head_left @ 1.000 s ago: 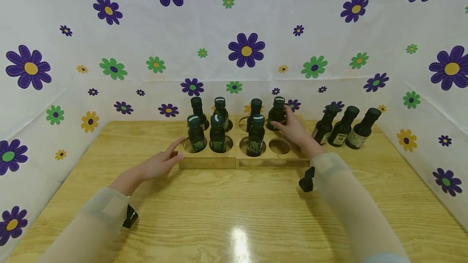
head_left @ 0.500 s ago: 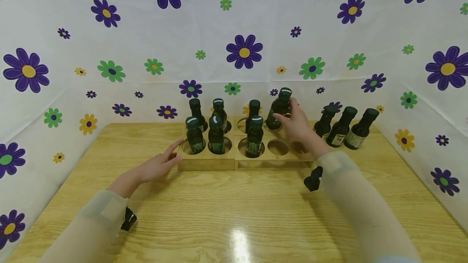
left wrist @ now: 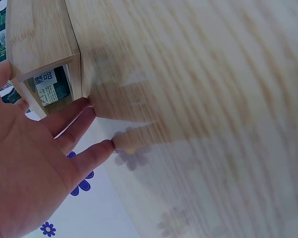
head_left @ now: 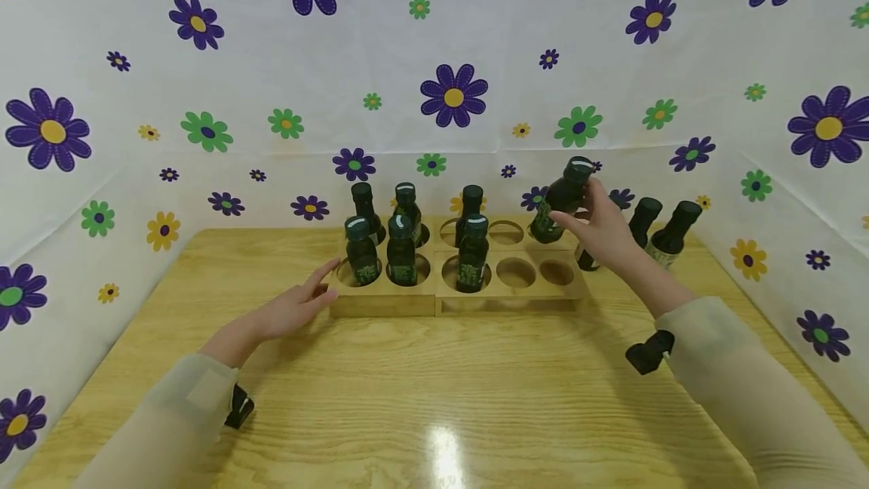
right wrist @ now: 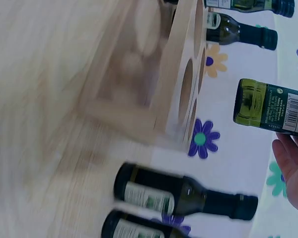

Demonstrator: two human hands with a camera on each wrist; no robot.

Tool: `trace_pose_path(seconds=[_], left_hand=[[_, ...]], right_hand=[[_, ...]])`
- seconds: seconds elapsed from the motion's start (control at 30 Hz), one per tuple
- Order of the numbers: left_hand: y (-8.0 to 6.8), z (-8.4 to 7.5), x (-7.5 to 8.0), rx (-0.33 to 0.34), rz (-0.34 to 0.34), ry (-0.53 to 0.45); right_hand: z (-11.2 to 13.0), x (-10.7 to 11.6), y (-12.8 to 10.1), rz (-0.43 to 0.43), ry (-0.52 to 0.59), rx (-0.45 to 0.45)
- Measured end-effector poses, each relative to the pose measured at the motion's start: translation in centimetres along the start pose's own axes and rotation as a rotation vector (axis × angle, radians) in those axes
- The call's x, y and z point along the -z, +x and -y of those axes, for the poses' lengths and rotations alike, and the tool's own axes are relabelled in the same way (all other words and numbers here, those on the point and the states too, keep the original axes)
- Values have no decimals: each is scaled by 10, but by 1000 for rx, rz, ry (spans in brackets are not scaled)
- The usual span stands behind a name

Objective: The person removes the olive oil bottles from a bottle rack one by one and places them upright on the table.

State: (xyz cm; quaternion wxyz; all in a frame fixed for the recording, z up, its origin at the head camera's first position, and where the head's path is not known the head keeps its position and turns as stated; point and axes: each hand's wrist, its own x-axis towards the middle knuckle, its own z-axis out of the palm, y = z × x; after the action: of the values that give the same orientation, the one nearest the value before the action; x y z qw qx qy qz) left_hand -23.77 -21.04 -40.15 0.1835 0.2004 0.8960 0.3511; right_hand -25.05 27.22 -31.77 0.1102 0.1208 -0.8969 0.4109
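Observation:
My right hand (head_left: 604,231) holds a dark green glass bottle (head_left: 560,201), tilted, above the back right end of the right-hand wooden bottle rack (head_left: 509,262). In the right wrist view, the held bottle (right wrist: 273,109) is clear of the rack, its barcode label showing; only part of the hand (right wrist: 295,168) is visible. Two bottles stand in that rack's left holes. The adjoining left-hand rack (head_left: 383,306) carries several more bottles. At its left end, my left hand (head_left: 292,312) rests with extended fingers; the left wrist view shows fingertips (left wrist: 84,103) at the rack's lower edge.
Slimmer dark bottles (head_left: 668,236) stand on the table to the right of the racks, one partly hidden behind my right hand. Flowered white cloth (head_left: 455,36) walls the back and sides. The wooden table (head_left: 407,398) extends in front of the racks.
The right hand has lifted the bottle out of the back row of the right-hand rack and carried it rightward, tilting it. That hole now shows bare. My left hand stays in place.

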Motion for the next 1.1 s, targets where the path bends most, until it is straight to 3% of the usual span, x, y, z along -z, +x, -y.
trace_pose_path(seconds=[0.27,0.5,1.1], left_hand=[[1,0,1,7,8,3],[2,1,1,-8,1,5],[2,2,-1,-2,-6,-3]], right_hand=[[-10,27,-35,-43,-101,-15],[-26,41,-55,-56,-116,-35],[-69,28,-74,-25,-106,-64]])
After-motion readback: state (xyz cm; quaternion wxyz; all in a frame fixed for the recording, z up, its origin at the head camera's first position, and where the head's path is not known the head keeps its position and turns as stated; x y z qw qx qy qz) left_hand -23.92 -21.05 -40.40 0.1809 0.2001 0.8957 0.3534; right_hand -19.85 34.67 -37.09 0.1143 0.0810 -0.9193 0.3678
